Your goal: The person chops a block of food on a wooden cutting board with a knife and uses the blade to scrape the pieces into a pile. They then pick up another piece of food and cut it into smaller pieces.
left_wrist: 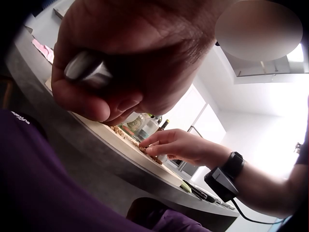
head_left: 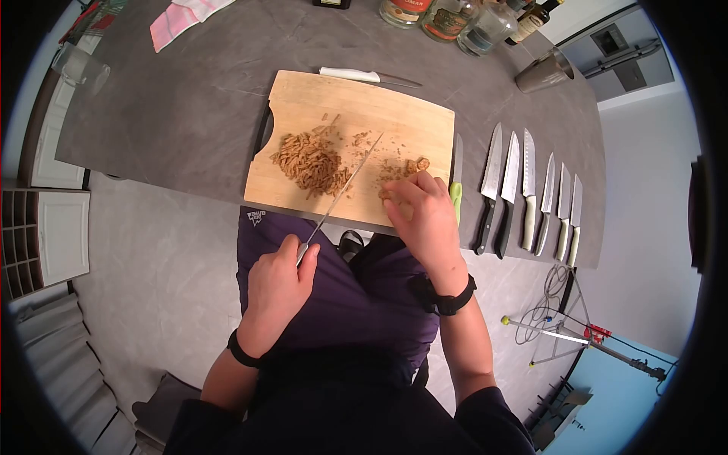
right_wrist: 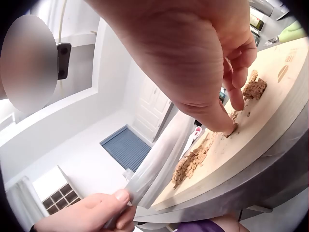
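My left hand [head_left: 280, 277] grips a knife [head_left: 345, 189] by its handle, the long thin blade slanting up over the cutting board [head_left: 364, 98]. In the left wrist view the rounded metal end of the knife handle [left_wrist: 89, 70] shows inside the curled fingers. My right hand [head_left: 425, 216] is low over the board's right side, thumb and fingertips pinching a small brown food piece [right_wrist: 233, 129]. Just beyond it lies a larger brown chunk [head_left: 417, 164]. A heap of chopped brown food [head_left: 307, 161] covers the board's left half, with crumbs scattered between.
A white-handled knife [head_left: 349, 74] lies behind the board. Right of it are a green-handled knife [head_left: 456, 189] and a row of several knives [head_left: 528, 189]. Bottles [head_left: 447, 21] and a metal cup [head_left: 544, 70] stand at the back. A pink cloth [head_left: 178, 23] lies back left.
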A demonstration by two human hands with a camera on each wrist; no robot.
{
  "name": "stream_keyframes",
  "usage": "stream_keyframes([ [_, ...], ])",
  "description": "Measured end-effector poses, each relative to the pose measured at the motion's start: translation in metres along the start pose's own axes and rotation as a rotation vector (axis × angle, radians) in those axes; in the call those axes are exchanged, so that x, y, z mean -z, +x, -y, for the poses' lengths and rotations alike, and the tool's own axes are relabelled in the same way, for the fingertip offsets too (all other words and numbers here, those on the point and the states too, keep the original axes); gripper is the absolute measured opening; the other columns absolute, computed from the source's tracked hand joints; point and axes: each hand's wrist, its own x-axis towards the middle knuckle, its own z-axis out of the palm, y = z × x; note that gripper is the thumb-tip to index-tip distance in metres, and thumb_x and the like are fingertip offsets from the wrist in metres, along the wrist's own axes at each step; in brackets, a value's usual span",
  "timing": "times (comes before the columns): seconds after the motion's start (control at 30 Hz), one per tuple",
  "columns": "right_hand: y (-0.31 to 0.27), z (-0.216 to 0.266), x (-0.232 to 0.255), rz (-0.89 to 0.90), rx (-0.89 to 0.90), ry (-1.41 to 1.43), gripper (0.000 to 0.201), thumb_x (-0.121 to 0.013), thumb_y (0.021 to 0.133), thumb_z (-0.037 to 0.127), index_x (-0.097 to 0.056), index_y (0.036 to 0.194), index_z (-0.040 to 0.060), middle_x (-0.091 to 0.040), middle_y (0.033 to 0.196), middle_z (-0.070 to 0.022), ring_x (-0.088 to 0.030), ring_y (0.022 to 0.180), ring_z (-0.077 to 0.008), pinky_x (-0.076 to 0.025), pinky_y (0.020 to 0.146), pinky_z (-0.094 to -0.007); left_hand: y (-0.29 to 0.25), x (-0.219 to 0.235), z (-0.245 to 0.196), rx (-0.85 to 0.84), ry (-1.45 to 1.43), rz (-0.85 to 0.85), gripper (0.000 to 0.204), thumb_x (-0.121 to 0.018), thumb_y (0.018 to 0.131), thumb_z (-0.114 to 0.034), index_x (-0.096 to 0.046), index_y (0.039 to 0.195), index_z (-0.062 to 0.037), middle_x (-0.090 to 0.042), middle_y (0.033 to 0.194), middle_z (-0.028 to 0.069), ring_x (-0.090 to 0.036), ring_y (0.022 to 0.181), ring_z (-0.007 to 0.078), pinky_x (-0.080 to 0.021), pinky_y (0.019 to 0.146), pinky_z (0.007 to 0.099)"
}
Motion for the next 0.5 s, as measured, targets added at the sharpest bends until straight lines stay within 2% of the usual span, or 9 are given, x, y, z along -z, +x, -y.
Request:
stream_keyframes([
  [0.1, 0.0, -0.003, -0.007, -0.031, -0.008, 0.005, 0.018, -0.084, 0.089, 0.012, -0.082, 0.106, 0.0098, -0.07, 0.1, -0.0088, -0.066, 0.095, -0.0333, -0.057, 0.089, -0.0455, 0.0, -0.003, 0.004, -0.051, 0.077, -0.029, 0.038, -0.071, 0.11, -0.03, -0.055, 0.087, -0.0041, -0.063, 0.061, 0.015, -0.068, 0.057, 0.0424, -0.051, 0.052, 0.0523],
  [0.27, 0.002, 0.016, -0.022, -0.084, -0.078, 0.024, 0.016, -0.087, 0.089, 0.015, -0.081, 0.103, 0.0076, -0.072, 0.094, -0.008, -0.07, 0.097, -0.0342, -0.057, 0.088, -0.0456, 0.001, -0.006, 0.002, -0.046, 0.091, -0.026, 0.038, -0.07, 0.11, -0.03, -0.055, 0.087, -0.0044, -0.064, 0.061, 0.0148, -0.068, 0.056, 0.0419, -0.052, 0.053, 0.0518],
  [0.37, 0.0, 0.025, -0.028, -0.111, -0.062, 0.05, 0.023, -0.087, 0.088, 0.015, -0.081, 0.108, 0.0068, -0.068, 0.096, -0.0098, -0.067, 0.093, -0.0335, -0.057, 0.086, -0.0447, 0.0, -0.005, 0.0, -0.054, 0.092, -0.023, 0.038, -0.07, 0.11, -0.031, -0.055, 0.087, -0.0049, -0.063, 0.061, 0.0144, -0.068, 0.056, 0.0415, -0.052, 0.052, 0.0517],
  [0.5, -0.004, 0.026, -0.009, -0.069, -0.054, 0.049, 0.028, -0.086, 0.087, 0.012, -0.08, 0.113, 0.0081, -0.068, 0.104, -0.0099, -0.066, 0.1, -0.0343, -0.057, 0.09, -0.0453, -0.002, -0.003, -0.002, -0.032, 0.086, -0.009, 0.038, -0.071, 0.11, -0.031, -0.055, 0.087, -0.0055, -0.063, 0.06, 0.0137, -0.068, 0.056, 0.0411, -0.051, 0.052, 0.0518],
])
